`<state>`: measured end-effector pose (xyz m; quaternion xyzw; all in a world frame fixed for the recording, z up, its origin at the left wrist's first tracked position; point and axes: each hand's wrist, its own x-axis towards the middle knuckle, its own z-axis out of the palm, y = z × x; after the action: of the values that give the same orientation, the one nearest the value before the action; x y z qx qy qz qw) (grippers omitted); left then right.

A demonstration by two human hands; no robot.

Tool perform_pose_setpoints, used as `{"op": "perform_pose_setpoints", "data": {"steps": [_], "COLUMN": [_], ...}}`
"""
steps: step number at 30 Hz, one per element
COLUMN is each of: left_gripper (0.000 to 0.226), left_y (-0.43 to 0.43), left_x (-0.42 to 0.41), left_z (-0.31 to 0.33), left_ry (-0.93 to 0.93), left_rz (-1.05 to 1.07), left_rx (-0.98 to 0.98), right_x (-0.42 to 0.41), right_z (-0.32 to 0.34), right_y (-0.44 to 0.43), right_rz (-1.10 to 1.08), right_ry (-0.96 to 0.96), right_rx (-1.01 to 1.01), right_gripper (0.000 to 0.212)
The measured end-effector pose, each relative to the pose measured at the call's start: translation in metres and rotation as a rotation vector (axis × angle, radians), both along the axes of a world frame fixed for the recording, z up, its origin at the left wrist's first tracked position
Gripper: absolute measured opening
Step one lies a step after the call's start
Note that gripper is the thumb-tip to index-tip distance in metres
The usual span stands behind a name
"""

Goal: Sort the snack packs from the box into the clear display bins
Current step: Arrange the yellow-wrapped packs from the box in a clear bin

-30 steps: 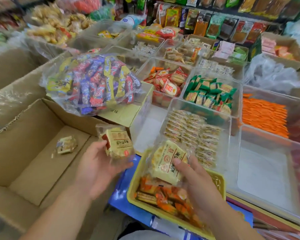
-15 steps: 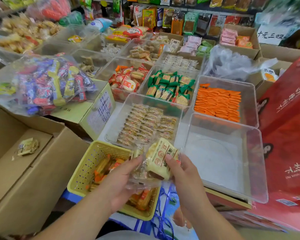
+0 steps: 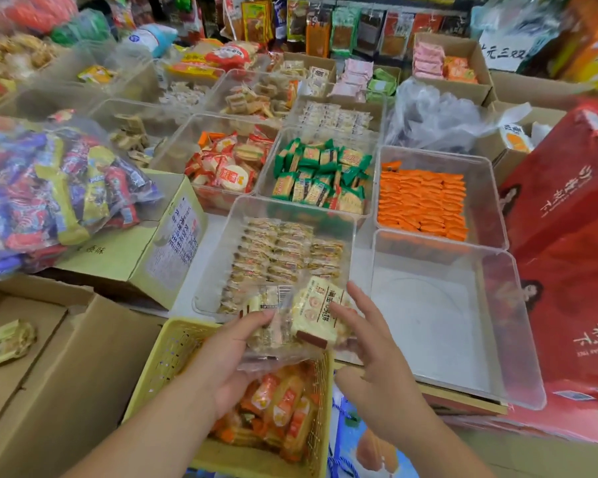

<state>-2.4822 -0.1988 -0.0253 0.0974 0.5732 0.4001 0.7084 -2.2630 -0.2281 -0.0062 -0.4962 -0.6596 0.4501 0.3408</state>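
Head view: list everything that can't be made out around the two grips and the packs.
All in the head view:
- Snack packs in the left grip: count unclear; clear wrappers overlap, blurred.
- Right grip: touching the yellow pack or just beside it, cannot tell.
- Yellow basket: contents partly hidden by the left grip and packs.
- Cardboard box: cut off by left and bottom edges.
- Far bins: print too small, blurred.

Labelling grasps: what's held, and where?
Left hand grips the snack packs at their near-left end, thumb on top; right hand only touches their right edge.
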Motion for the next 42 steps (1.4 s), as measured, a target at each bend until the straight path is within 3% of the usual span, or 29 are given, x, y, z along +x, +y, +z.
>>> {"op": "perform_pose_setpoints", "data": {"steps": [3, 5, 10, 14, 20, 26, 30, 35, 42], "left_gripper": [0.089, 0.098, 0.053, 0.037, 0.029, 0.034, 0.05, 0.039, 0.035], "left_y": [0.02, 0.033, 0.067, 0.082, 0.082, 0.08, 0.08, 0.078, 0.077], "left_x": [-0.002, -0.003, -0.024, -0.045, -0.058, -0.062, -0.061, -0.061, -0.06], "left_z": [-0.01, -0.014, -0.035, -0.055, -0.071, -0.077, -0.08, -0.081, -0.081], "left_ry": [0.02, 0.127, 0.418, 0.472, 0.355, 0.423, 0.457, 0.504, 0.53], "left_rz": [-0.08, -0.14, -0.081, -0.019, -0.059, -0.115, -0.244, -0.245, -0.248], "left_rx": [0.03, 0.073, 0.196, 0.237, 0.282, 0.322, 0.34, 0.362, 0.383], "right_x": [-0.003, -0.003, -0.004, 0.003, -0.001, -0.032, -0.055, -0.062, -0.043], "right_z": [-0.007, -0.012, -0.015, -0.022, -0.041, -0.057, -0.07, -0.088, -0.107], "right_y": [0.024, 0.043, 0.111, 0.18, 0.261, 0.296, 0.305, 0.312, 0.305], "right_rz": [-0.044, -0.164, -0.286, -0.211, 0.101, 0.276, 0.262, 0.217, 0.156], "right_ry": [-0.261, -0.332, -0.536, -0.74, -1.066, -1.402, -1.498, -1.548, -1.373], "right_rx": [0.128, 0.199, 0.438, 0.581, 0.424, 0.301, 0.232, 0.124, 0.138], "right_gripper": [0.085, 0.074, 0.032, 0.027, 0.029, 0.03, 0.034, 0.033, 0.031]}}
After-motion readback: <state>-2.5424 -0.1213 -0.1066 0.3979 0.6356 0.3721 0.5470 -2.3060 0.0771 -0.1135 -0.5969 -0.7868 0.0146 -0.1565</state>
